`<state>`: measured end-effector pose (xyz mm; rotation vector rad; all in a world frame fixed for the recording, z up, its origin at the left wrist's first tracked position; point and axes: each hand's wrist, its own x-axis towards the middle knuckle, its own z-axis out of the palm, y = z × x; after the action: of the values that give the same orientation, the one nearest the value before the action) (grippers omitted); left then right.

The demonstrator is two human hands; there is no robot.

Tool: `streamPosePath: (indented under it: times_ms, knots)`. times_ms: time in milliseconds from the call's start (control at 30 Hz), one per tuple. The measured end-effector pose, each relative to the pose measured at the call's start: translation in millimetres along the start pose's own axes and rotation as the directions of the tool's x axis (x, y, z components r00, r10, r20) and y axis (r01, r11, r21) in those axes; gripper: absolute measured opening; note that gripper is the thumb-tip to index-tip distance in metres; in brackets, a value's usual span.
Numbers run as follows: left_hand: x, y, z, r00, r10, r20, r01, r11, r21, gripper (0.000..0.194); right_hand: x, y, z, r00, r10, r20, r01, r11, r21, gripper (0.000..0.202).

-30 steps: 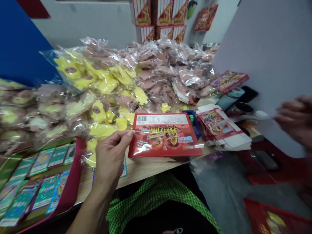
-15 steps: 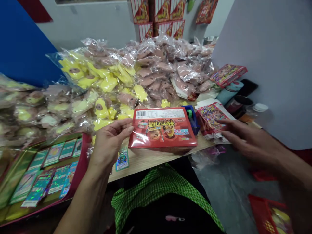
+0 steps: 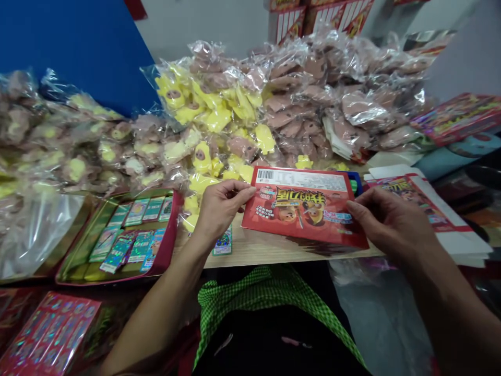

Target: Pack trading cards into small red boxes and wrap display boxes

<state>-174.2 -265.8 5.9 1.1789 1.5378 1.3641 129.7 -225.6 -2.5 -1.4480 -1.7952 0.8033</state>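
A red printed box (image 3: pixel 301 211) with a white barcode strip lies at the front edge of the wooden table (image 3: pixel 270 252), its lettering upside down. My left hand (image 3: pixel 224 203) pinches its left edge between thumb and fingers. At the box's right edge my right hand (image 3: pixel 385 214) is closed on it in the same way. A shiny card (image 3: pixel 223 243) rests on the table below my left hand. Behind the box stands a blue holder (image 3: pixel 354 184) with something green in it, partly hidden. Flat red and white cartons (image 3: pixel 450 224) lie to the right.
Bagged yellow and brown toys (image 3: pixel 289 104) are heaped across the back. A gold-lined tray of cards (image 3: pixel 80 250) is at the left, with a red sheet (image 3: pixel 50 334) below it. Another red box (image 3: pixel 457 117) and a light-blue bottle (image 3: pixel 454 159) sit at the right.
My right hand has moved left from over the flat cartons and taken hold of the box's right edge. My left hand still holds its left edge. The view has turned left.
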Motion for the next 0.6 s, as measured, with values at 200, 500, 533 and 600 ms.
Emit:
streamPosePath:
  times_ms: [200, 500, 533, 600]
  knots:
    - [-4.2, -4.8, 5.6, 0.999, -0.018, -0.027, 0.018, 1.0, 0.016, 0.018, -5.9, -9.5, 4.9, 0.995, 0.022, -0.096, -0.037, 0.986, -0.16, 0.048]
    - [8.5, -6.0, 3.9, 0.998, 0.004, -0.064, -0.008, 0.998, -0.056, 0.058, 9.1, -1.1, 16.3, 0.959, 0.225, -0.17, -0.18, 0.952, 0.246, 0.023]
    - [6.9, -6.4, 0.2, 0.997, -0.009, -0.08, 0.004, 0.999, -0.05, 0.054, 7.8, 2.0, 12.8, 0.954, 0.276, -0.12, -0.217, 0.907, 0.36, 0.024]
    - [-4.2, -9.7, -9.1, 0.995, -0.024, -0.099, 0.023, 1.0, -0.008, 0.034, -3.1, 9.7, 3.0, 0.956, 0.289, -0.049, -0.238, 0.862, 0.449, 0.028]
